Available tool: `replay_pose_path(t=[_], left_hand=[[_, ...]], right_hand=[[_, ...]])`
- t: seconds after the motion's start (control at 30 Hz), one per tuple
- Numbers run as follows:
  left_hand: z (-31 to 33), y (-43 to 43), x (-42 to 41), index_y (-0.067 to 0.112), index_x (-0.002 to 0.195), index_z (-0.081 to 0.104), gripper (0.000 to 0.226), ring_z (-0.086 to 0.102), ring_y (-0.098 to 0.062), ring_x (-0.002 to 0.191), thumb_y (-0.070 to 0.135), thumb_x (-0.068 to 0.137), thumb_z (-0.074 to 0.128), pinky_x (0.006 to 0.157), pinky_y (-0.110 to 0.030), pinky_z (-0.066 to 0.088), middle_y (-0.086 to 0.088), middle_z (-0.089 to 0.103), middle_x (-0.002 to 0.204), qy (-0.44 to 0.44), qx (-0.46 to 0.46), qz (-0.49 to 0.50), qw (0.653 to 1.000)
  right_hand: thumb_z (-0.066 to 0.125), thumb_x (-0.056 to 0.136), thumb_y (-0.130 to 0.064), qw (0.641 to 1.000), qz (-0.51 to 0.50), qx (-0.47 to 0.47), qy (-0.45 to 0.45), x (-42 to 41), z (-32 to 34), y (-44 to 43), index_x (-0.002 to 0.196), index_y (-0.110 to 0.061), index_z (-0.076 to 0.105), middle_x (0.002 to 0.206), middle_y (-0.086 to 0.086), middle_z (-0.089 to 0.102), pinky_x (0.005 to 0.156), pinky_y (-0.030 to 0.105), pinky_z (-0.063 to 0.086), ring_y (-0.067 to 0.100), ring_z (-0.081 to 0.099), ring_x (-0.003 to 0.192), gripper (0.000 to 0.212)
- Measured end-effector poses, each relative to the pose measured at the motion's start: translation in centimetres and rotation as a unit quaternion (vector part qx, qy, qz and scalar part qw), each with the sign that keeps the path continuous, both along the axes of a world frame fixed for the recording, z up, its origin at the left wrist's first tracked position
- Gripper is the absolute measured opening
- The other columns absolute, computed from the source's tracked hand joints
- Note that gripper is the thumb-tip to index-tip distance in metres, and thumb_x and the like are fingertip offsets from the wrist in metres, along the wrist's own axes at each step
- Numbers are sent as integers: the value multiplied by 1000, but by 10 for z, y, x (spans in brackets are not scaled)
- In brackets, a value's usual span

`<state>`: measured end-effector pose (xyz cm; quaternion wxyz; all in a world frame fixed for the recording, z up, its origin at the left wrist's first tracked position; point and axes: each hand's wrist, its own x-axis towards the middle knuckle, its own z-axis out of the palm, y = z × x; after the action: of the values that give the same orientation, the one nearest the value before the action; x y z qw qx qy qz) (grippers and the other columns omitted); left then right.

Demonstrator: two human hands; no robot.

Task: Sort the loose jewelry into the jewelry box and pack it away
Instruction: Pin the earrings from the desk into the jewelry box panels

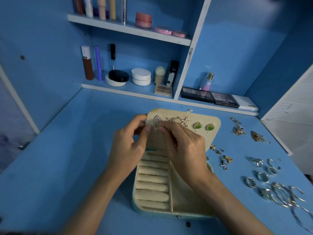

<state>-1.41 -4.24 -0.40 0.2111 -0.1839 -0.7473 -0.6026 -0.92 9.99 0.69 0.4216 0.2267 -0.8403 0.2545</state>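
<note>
Cream fabric lines the jewelry box [153,216], which lies open on the blue counter [67,150] directly before the person; its earring panel [209,139] is raised at the far side, holes facing forward, presumably so that posts can be pushed through from the front. The left hand [130,146] grips the panel's left edge, thumb on the face and fingers curled behind, apparently to brace it against pressure; the right hand [183,146] pinches a small triangular stud [157,130] against the second row, just below its matching stud [158,119], so the pair sits together. The top row also carries two starfish studs [185,121] and two green studs [197,125], likewise grouped by kind. The ring rolls [152,184] and the side compartment [186,197] hold nothing visible, which suggests earrings are being handled first. On the counter to the right of the box lie small loose earrings [225,159] nearest, tangled chains [237,128] farther back, and silver rings and hoops [262,177] toward the front, roughly grouped and within the right hand's reach. Cosmetics stand on the shelves [128,28] behind.
</note>
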Motion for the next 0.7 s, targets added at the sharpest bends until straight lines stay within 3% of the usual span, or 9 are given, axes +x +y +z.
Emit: replay_pose_path(t=[0.23, 0.47, 0.7], left_hand=[[0, 1, 1, 23, 104, 64, 20, 66, -10, 79, 22, 84, 64, 72, -19, 52, 10, 69, 85, -9, 3, -3, 1000], [0, 1, 0, 33, 98, 60, 18, 65, -5, 80, 22, 85, 63, 72, -15, 50, 13, 69, 87, -1, 0, 0, 1000], [0, 0, 0, 35, 98, 58, 17, 65, -3, 81, 23, 86, 61, 72, -12, 49, 14, 68, 91, 10, -8, 3, 1000]], right_hand=[[61, 88, -19, 999, -27, 4, 29, 1, 2, -3, 83, -11, 69, 71, -4, 66, 41, 31, 45, 11, 56, 53, 12], [66, 85, -19, 999, -38, 4, 36, 3, 3, 0, 83, -13, 71, 66, -5, 62, 42, 27, 42, 10, 52, 51, 8], [61, 87, -23, 999, -17, 21, -28, 13, 13, 8, 87, -14, 69, 64, -10, 53, 42, 29, 41, 8, 46, 52, 12]])
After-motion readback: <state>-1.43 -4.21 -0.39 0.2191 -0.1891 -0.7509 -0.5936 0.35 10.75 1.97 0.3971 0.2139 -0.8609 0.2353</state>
